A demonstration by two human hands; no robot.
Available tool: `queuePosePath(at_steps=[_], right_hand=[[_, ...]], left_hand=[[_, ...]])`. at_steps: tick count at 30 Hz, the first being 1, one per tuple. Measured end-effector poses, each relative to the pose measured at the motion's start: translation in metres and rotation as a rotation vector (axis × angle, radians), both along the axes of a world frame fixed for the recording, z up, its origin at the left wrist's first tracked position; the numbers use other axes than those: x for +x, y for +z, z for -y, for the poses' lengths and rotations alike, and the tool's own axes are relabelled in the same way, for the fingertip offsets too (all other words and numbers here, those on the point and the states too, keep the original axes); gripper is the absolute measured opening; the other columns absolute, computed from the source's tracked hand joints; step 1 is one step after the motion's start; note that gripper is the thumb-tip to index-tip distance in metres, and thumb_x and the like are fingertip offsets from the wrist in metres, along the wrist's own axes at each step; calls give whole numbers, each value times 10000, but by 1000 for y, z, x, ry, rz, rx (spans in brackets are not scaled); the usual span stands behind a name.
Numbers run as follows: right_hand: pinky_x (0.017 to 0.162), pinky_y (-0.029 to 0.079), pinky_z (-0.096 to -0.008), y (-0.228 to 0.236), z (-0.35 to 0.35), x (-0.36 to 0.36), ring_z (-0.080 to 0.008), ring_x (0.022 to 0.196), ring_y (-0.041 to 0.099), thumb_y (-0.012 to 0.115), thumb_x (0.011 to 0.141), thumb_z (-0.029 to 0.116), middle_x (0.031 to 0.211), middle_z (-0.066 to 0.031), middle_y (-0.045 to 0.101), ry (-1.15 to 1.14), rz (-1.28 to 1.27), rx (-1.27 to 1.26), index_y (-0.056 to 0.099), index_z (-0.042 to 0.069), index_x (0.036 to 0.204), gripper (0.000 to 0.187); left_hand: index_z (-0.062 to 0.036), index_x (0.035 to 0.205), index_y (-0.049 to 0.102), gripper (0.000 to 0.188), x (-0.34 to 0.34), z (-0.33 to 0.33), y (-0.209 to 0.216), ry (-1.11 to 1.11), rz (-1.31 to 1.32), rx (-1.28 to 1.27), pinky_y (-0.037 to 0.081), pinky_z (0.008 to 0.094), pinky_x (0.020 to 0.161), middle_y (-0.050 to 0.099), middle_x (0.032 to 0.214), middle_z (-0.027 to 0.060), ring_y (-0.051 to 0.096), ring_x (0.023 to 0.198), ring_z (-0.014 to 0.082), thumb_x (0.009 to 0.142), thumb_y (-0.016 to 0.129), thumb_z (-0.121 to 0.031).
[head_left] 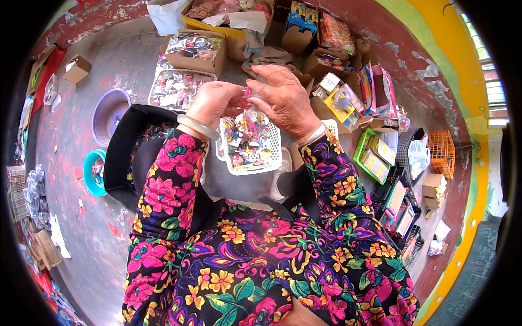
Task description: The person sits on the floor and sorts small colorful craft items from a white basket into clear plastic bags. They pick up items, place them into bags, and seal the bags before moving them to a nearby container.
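Above a white plastic basket [274, 153], my two hands meet at a small bright pink item [248, 93], too small to name. My left hand [213, 103], with a pale bangle at its wrist, is closed, its fingertips pinching the item's left side. Over from the right comes my right hand [287, 102], thumb and forefinger bent together on the same item, the other fingers arched above. Many small colourful trinkets [251, 138] fill the basket below. My fingers hide part of the pink item.
Beyond my hands stand a white basket of packets [176, 89] and a cardboard box [215, 57]. A black bag [120, 146] sits left, beside a teal basin [93, 173] and a purple basin [103, 111]. On the right are a green basket [359, 144] and an orange crate [441, 155].
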State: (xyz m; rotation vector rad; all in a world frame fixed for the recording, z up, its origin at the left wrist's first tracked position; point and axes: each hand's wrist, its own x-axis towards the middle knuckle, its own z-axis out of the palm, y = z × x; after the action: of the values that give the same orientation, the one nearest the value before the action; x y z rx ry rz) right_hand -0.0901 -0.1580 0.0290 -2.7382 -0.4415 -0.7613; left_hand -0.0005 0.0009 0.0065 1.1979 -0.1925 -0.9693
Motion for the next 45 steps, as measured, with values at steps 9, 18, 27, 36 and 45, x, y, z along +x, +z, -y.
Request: queuePosePath(at_steps=[9, 18, 27, 36, 45], right_hand=[[849, 415, -352, 0, -4, 3, -251, 1041, 499, 637, 716, 158, 1111, -75, 541, 17, 118, -59, 632, 89, 904, 200], [876, 407, -348, 2, -7, 2, -251, 1057, 496, 642, 702, 121, 1140, -73, 535, 35, 145, -88, 628, 92, 877, 177], [936, 361, -373, 0, -6, 1, -296, 1109, 448, 650, 672, 82, 1159, -113, 519, 18, -15, 271, 635, 65, 845, 175], [949, 352, -375, 4, -4, 1, -304, 1143, 418, 650, 666, 78, 1175, -115, 500, 89, -47, 194, 615, 63, 861, 198], [943, 364, -375, 6, 1, 2, -308, 1145, 422, 658, 656, 109, 1122, -130, 530, 81, -111, 110, 596, 34, 795, 169]], left_hand=[[-8, 880, 568, 172, -2, 1, -3, 19, -67, -104, 493, 203, 558, 621, 775, 80, 623, 689, 160, 852, 535, -175], [-26, 856, 582, 177, -5, 3, -2, 110, 13, -36, 480, 213, 536, 620, 761, 65, 607, 636, 141, 854, 541, -198], [-1, 862, 575, 217, -6, 7, -5, 103, 83, -43, 499, 251, 568, 627, 778, 97, 622, 647, 173, 875, 499, -204], [10, 870, 574, 226, -5, 6, -8, 65, 102, 2, 506, 262, 577, 629, 793, 105, 624, 664, 173, 884, 478, -194], [17, 887, 581, 219, -11, 9, -4, 97, 122, -29, 518, 271, 585, 630, 818, 101, 624, 691, 170, 885, 468, -171]])
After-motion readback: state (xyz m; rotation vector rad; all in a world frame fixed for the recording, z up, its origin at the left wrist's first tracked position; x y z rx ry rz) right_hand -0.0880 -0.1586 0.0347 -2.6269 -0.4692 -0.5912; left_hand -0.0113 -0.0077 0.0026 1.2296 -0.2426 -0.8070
